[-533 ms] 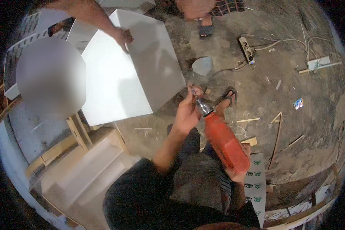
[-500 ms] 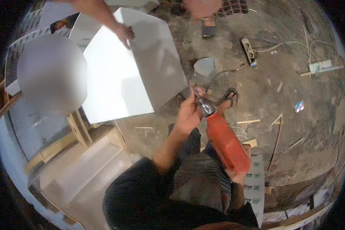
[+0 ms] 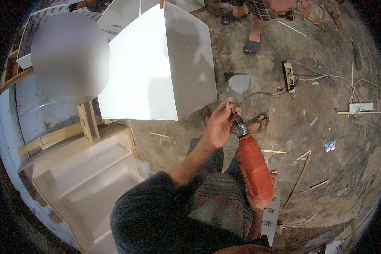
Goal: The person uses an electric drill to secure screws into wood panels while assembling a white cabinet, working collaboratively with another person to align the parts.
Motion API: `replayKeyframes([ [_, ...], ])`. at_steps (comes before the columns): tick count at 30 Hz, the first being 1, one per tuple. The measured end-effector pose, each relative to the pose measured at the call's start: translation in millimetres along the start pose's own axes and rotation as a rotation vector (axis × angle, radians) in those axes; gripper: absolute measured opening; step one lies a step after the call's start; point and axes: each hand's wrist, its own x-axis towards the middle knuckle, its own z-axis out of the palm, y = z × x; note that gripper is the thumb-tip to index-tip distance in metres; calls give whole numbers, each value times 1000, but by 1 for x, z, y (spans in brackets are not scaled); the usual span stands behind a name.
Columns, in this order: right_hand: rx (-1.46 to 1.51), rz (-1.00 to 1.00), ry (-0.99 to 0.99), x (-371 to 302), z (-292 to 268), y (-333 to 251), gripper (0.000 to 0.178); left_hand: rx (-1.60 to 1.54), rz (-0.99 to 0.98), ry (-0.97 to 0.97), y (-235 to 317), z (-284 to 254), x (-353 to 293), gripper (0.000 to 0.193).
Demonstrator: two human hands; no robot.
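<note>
I hold a red power drill (image 3: 253, 167) upright in front of me, its metal chuck (image 3: 240, 127) pointing away. My right hand (image 3: 262, 203) grips the drill's lower body near my lap and is mostly hidden behind it. My left hand (image 3: 220, 122) is closed around the chuck at the drill's tip, fingers pinching something small there that I cannot make out. Just beyond the drill stands a large white board box (image 3: 156, 67) on the concrete floor.
Another person's sandalled feet (image 3: 252, 44) stand at the top. A power strip (image 3: 289, 75) with white cables lies to the right. Wood slats (image 3: 300, 178) and scraps litter the floor. A pale wooden cabinet frame (image 3: 84, 169) sits at my left. My sandalled foot (image 3: 258, 122) is under the drill.
The view has shifted, so the white box and the drill sit lower in the picture. The other person's hand on the box top has gone out of view. My grip on the drill is unchanged.
</note>
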Motion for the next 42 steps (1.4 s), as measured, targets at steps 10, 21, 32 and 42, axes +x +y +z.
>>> replayKeyframes([
  [10, -160, -366, -87, 22, -19, -19, 55, -76, -46, 42, -8, 25, 5, 19],
  [21, 19, -235, -42, 25, -20, -8, 64, -6, -43, -2, -13, 27, 10, 19],
  [32, -86, -109, -188, 16, -25, 9, 59, 182, -46, 103, -10, 25, 13, 26],
  [42, -89, -95, -186, 12, -17, 18, 51, 150, -20, 57, -1, 25, 13, 25],
])
